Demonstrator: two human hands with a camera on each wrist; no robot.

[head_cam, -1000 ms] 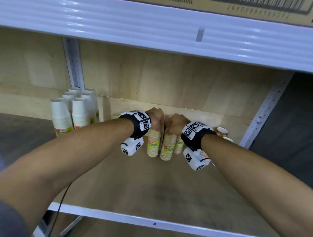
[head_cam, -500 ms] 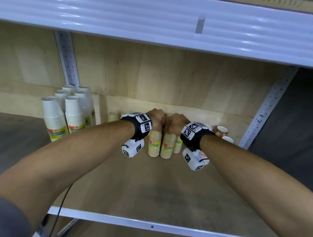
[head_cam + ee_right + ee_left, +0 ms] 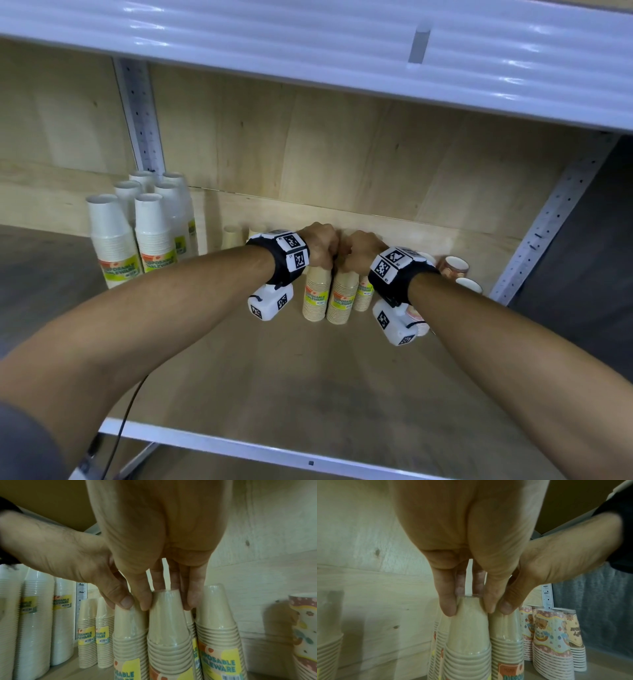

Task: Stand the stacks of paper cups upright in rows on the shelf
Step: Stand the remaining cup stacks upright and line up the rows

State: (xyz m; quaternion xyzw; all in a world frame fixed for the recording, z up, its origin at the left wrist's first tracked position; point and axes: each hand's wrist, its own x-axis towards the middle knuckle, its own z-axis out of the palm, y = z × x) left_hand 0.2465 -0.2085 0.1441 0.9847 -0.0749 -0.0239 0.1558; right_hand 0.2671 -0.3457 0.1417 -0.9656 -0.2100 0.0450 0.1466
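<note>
Kraft-brown paper cups, nested upside down in plastic-wrapped stacks, stand near the back of a wooden shelf. Our left hand pinches the top of the left brown stack between thumb and fingers; our right hand pinches the top of the right brown stack the same way. The two stacks stand upright, touching each other, and our knuckles nearly meet above them.

More brown stacks stand just behind and beside these. Tall white stacks sit in rows well to the left, and patterned cup stacks stand to the right near the metal upright.

We judge the main risk is tipping: the stacks are tall and narrow at the top where we hold them, so a sideways pull on letting go could topple one into its neighbours. The slick wrap could also slip under our fingertips.

Bare shelf lies open toward the front edge, and between the brown and white groups. The shelf above hangs low, so lifting room is limited.
</note>
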